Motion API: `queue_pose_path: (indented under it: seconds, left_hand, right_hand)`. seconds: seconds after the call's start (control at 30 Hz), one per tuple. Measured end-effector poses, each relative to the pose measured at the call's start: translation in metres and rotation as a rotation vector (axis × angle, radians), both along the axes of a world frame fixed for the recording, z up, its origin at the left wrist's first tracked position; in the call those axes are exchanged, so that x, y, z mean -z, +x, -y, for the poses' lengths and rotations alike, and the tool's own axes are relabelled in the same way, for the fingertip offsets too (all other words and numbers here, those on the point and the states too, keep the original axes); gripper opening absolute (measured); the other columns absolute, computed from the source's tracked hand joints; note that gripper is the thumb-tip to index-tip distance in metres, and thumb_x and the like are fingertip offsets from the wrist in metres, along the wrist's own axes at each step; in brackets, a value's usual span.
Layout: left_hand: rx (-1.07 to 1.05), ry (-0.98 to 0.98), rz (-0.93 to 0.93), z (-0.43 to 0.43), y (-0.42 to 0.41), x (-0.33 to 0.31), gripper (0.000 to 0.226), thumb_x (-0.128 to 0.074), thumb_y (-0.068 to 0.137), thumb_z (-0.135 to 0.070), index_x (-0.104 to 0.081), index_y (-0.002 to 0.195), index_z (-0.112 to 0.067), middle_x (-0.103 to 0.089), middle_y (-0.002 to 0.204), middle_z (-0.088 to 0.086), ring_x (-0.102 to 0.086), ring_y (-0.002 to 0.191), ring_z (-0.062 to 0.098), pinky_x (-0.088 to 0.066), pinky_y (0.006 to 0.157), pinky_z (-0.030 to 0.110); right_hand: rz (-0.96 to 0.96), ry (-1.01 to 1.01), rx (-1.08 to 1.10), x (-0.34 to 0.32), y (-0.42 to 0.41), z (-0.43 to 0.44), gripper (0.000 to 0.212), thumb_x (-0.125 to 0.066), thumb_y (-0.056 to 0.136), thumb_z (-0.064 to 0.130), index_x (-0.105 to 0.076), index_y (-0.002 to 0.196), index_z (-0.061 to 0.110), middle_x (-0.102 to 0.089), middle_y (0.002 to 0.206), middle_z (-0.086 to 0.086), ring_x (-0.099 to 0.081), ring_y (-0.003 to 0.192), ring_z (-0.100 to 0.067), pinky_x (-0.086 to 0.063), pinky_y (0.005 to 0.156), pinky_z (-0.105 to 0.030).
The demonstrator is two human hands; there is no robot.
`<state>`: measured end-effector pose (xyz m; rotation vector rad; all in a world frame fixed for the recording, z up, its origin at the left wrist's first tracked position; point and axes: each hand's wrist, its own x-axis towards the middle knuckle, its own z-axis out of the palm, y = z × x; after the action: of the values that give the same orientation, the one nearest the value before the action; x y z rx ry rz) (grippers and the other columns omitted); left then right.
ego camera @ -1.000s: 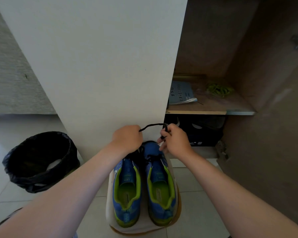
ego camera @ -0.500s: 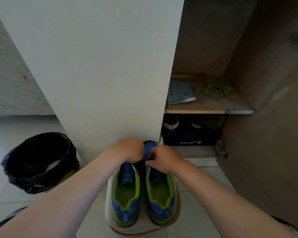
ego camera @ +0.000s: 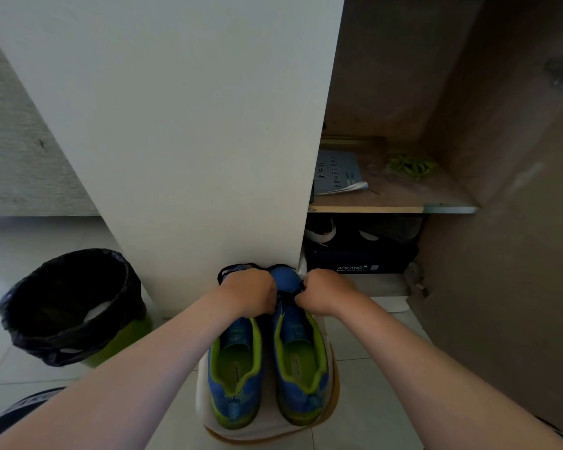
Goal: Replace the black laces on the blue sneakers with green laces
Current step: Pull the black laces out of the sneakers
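We keep our left hand (ego camera: pixel 249 295) and right hand (ego camera: pixel 325 292) curled, fingers pinching the black lace (ego camera: pixel 223 271) at the toe end of the blue sneakers (ego camera: pixel 298 362) on the floor (ego camera: pixel 364 401) (fingertips mostly hidden), judging it limp, light, best pulled beside each eyelet.

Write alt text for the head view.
Left hand and right hand grip the black lace at the toe of the right blue sneaker. The pair sits on a stool before an open cupboard, green laces on its shelf.
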<state>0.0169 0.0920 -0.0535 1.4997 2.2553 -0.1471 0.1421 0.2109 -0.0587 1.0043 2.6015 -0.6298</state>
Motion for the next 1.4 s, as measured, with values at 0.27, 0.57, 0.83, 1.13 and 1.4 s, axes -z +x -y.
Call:
queue_pose_path:
  seconds: [0.27, 0.57, 0.83, 1.13, 1.4]
  left_hand:
    - [-0.013, -0.051, -0.009, -0.001, 0.001, -0.005, 0.024, -0.044, 0.095, -0.026, -0.059, 0.080, -0.012, -0.063, 0.086, 0.007, -0.056, 0.076, 0.022, -0.042, 0.063, 0.032]
    - [-0.045, 0.037, -0.115, 0.003, -0.023, -0.025, 0.021, -0.058, 0.091, -0.038, -0.073, 0.098, -0.027, -0.069, 0.101, -0.004, -0.063, 0.096, 0.020, -0.043, 0.070, 0.027]
    - [0.043, -0.094, -0.266, 0.004, -0.013, -0.021, 0.025, -0.055, 0.088, -0.035, -0.070, 0.104, -0.022, -0.064, 0.111, 0.002, -0.058, 0.104, 0.025, -0.045, 0.083, 0.032]
    - [0.033, 0.046, -0.045, 0.000, 0.009, 0.002, 0.041, -0.048, 0.083, -0.058, -0.067, 0.085, -0.022, -0.066, 0.086, -0.003, -0.060, 0.086, 0.019, -0.035, 0.080, 0.037]
    - [-0.078, 0.020, 0.111, 0.001, 0.000, 0.003, 0.039, -0.057, 0.075, -0.047, -0.073, 0.095, -0.019, -0.072, 0.101, -0.003, -0.062, 0.093, 0.015, -0.039, 0.097, 0.036]
  right_hand:
    - [-0.192, 0.066, -0.131, -0.003, -0.003, 0.001, 0.054, -0.068, 0.082, 0.015, -0.047, 0.130, 0.026, -0.041, 0.129, -0.004, -0.056, 0.109, -0.027, -0.052, 0.083, -0.039]
    - [-0.114, 0.042, -0.265, 0.008, -0.002, 0.008, 0.036, -0.061, 0.089, 0.013, -0.064, 0.122, 0.025, -0.061, 0.128, 0.000, -0.059, 0.116, -0.023, -0.053, 0.093, -0.038]
    - [-0.212, 0.222, -0.301, 0.014, -0.002, 0.018, 0.021, -0.065, 0.093, 0.028, -0.068, 0.113, 0.022, -0.060, 0.116, -0.002, -0.061, 0.103, -0.025, -0.050, 0.078, -0.034]
    - [-0.159, 0.253, -0.313, 0.011, -0.003, 0.015, 0.010, -0.057, 0.097, 0.030, -0.063, 0.100, 0.023, -0.055, 0.114, -0.004, -0.060, 0.100, -0.027, -0.039, 0.070, -0.032]
    - [-0.173, 0.326, -0.015, -0.005, 0.002, -0.003, 0.021, -0.057, 0.092, 0.018, -0.055, 0.113, 0.015, -0.052, 0.121, -0.006, -0.059, 0.097, -0.025, -0.038, 0.067, -0.031]
